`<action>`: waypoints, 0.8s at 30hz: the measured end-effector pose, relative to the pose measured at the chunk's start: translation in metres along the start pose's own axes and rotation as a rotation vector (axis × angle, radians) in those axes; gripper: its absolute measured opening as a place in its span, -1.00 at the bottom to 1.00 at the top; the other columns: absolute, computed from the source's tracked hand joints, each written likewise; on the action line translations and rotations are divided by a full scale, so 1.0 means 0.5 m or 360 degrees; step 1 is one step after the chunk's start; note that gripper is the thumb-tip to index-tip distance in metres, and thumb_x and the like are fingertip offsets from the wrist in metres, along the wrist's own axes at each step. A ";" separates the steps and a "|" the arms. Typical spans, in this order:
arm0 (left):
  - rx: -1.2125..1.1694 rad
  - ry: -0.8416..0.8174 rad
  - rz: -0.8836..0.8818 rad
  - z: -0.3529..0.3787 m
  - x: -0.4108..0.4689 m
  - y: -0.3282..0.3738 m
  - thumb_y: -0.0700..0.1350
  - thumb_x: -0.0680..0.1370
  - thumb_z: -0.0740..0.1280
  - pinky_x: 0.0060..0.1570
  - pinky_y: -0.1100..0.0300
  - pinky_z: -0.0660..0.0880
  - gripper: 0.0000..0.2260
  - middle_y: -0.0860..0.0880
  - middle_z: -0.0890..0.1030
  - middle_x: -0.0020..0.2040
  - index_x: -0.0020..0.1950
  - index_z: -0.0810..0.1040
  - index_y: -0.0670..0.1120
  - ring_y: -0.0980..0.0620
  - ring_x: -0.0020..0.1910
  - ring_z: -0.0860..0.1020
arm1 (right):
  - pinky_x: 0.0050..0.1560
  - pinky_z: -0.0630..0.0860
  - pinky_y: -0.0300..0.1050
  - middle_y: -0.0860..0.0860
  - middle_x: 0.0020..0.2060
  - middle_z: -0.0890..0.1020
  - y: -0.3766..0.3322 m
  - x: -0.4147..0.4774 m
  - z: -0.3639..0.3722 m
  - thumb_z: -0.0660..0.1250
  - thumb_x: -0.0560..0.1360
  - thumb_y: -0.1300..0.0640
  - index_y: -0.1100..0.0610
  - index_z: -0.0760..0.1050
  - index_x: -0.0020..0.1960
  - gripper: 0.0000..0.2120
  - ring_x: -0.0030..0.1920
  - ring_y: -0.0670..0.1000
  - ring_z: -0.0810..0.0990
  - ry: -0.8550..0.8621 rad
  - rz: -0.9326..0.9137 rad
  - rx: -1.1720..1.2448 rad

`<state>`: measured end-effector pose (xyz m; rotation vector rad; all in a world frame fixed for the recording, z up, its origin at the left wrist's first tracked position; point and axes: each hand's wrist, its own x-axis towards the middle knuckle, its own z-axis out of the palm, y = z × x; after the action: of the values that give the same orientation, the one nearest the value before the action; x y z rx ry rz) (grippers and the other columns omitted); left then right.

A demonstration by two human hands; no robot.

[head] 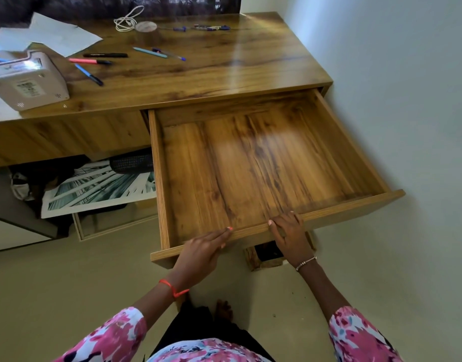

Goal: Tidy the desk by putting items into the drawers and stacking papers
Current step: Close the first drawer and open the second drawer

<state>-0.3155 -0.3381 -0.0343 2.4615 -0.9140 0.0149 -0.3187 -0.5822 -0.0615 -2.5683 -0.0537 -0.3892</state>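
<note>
Both arms reach forward — left hand [201,250] flat-fingered, right hand [290,232] curled over the drawer front [355,209]
</note>
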 end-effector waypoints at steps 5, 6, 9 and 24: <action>-0.0033 -0.0018 -0.0024 -0.002 -0.004 0.003 -0.08 0.52 0.09 -0.06 0.15 0.59 -0.60 -0.02 0.61 0.16 0.32 0.45 -0.09 0.03 0.07 0.60 | 0.10 0.13 -0.28 0.01 -0.31 0.57 -0.004 0.000 -0.003 0.07 0.52 0.04 0.17 0.53 -0.21 -0.67 -0.18 -0.12 0.37 0.0008 -0.0013 0.0003; -0.0031 -0.0019 -0.0030 -0.002 -0.005 0.003 -0.07 0.52 0.08 -0.05 0.15 0.59 -0.59 -0.02 0.61 0.16 0.32 0.44 -0.10 0.03 0.07 0.60 | 0.09 0.13 -0.27 0.00 -0.31 0.56 -0.007 0.001 -0.004 0.07 0.52 0.05 0.17 0.53 -0.22 -0.67 -0.18 -0.12 0.37 0.0015 -0.0003 0.0008; -0.0021 -0.0059 -0.0068 -0.002 -0.004 0.002 -0.03 0.53 0.06 -0.01 0.17 0.57 -0.58 -0.01 0.59 0.19 0.34 0.43 -0.07 0.04 0.10 0.59 | 0.07 0.17 -0.21 0.00 -0.34 0.56 -0.016 0.002 -0.006 0.09 0.50 0.05 0.16 0.53 -0.25 -0.68 -0.20 -0.12 0.37 0.0028 0.0049 0.0001; 0.0147 0.0123 -0.0126 -0.179 0.108 -0.087 0.16 0.51 0.03 0.38 0.07 0.06 -0.46 -0.15 0.45 0.33 0.32 0.42 -0.17 -0.10 0.41 0.29 | 0.01 0.42 -0.11 0.07 -0.13 0.62 -0.204 0.190 -0.052 0.28 0.50 0.07 0.20 0.58 -0.11 -0.80 -0.08 0.04 0.57 -0.0204 0.0233 0.0194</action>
<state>-0.2325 -0.3014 0.0337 2.5616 -0.7994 0.1264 -0.2462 -0.5123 0.0384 -2.4546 0.0626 -0.1610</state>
